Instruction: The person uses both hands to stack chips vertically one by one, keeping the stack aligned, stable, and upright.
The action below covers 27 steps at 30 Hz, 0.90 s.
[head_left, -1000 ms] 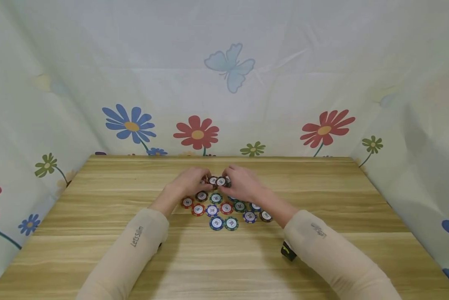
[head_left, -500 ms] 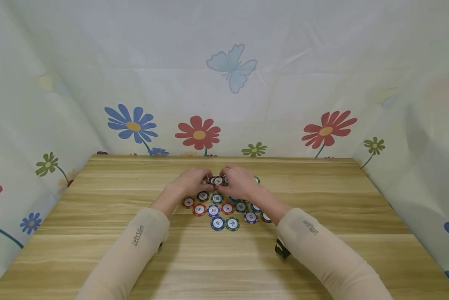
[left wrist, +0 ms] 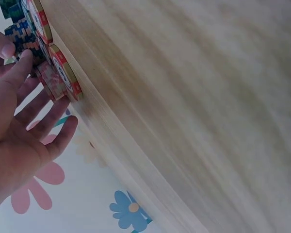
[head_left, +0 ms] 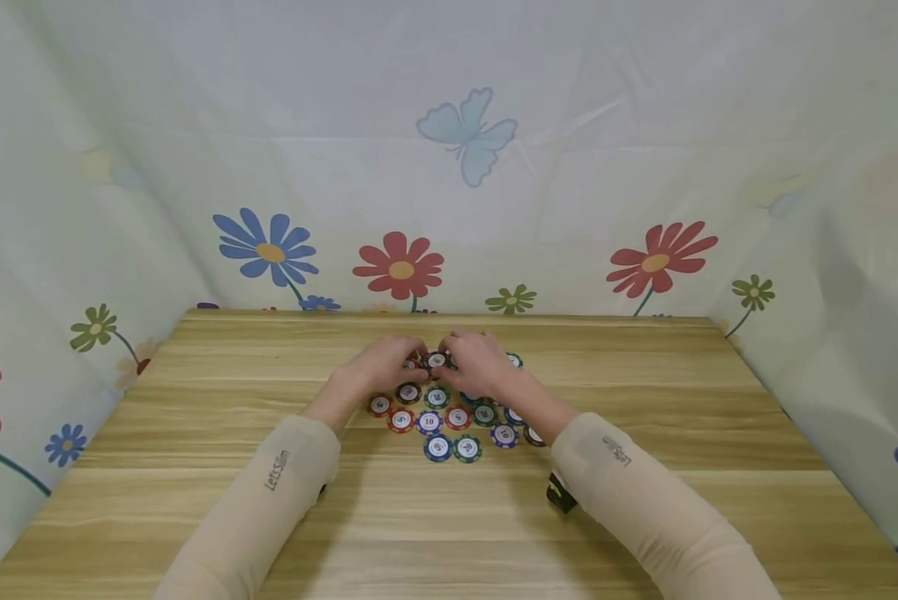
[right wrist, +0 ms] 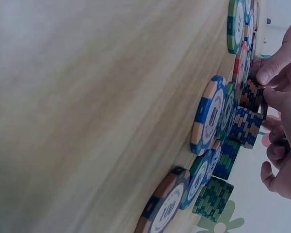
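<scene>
Where a row of stacked chips runs along the middle of the table (head_left: 449,525), both hands meet close together over its black stack (right wrist: 251,94). Its thumb bent towards its fingers, the right hand (head_left: 480,365) pinches a black chip (head_left: 436,361) at the top of that stack. From the left side, the left hand (head_left: 383,365) brings thumb and index finger up to the same stack, its other fingers spread next to the red stack (left wrist: 51,81) (whether it actually grips anything, I cannot tell). Right of the black stack stand a blue stack (right wrist: 246,127), a blue-and-green stack (right wrist: 227,158) and, at the right end, a green stack (right wrist: 213,199).

Nearer than the row, loose chips lie flat. A red chip (head_left: 379,405) is at their left end, a black-edged loose chip (head_left: 536,436) at the right, partly under the right forearm. Nearest of all, a blue chip (head_left: 438,447) and a green chip (head_left: 467,448) sit side by side.

Pale sleeves (head_left: 249,517) with dark lettering cover the forearms; a dark object (head_left: 560,494) shows beside the right one. Beyond the far edge hangs a white curtain (head_left: 569,192) printed with flowers and a butterfly.
</scene>
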Tool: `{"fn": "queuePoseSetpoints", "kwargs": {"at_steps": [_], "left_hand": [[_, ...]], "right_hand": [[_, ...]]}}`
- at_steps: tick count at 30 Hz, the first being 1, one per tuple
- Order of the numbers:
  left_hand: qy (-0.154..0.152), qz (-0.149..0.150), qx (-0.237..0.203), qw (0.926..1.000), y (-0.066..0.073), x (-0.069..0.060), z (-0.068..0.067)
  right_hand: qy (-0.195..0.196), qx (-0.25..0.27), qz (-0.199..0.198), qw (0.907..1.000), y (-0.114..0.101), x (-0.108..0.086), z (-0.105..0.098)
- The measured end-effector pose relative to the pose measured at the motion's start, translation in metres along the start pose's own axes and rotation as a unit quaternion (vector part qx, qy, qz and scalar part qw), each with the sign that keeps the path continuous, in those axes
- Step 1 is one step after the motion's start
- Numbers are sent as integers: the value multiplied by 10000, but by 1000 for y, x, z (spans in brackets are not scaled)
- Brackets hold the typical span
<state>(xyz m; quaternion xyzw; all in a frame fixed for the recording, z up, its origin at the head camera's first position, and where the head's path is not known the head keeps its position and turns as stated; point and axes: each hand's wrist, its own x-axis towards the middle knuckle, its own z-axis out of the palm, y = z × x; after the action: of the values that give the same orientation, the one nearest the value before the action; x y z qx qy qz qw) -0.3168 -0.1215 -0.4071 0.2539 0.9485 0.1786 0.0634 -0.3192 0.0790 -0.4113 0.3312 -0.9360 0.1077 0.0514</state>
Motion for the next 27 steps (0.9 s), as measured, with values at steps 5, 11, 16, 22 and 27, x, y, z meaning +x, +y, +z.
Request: {"fn": "queuePoseSetpoints", "kwargs": {"at_steps": [5,11,16,22,27], "left_hand": [[-17,-66,1,10000,0,0,0],[-46,-83,37,9999,0,0,0],[-73,-94,27,9999,0,1,1],[-103,-100,37,9999,0,1,0],[-131,-132,15,9998,0,2,0]], "right_hand": [[-97,-35,29,9999,0,3,2],[-194,-45,98,9998,-2,4,4],[-233,35,91,9997,-2,3,4],[-247,128,126,9995,2,1,1],[-286,143,98,9994,5,1,3]]}}
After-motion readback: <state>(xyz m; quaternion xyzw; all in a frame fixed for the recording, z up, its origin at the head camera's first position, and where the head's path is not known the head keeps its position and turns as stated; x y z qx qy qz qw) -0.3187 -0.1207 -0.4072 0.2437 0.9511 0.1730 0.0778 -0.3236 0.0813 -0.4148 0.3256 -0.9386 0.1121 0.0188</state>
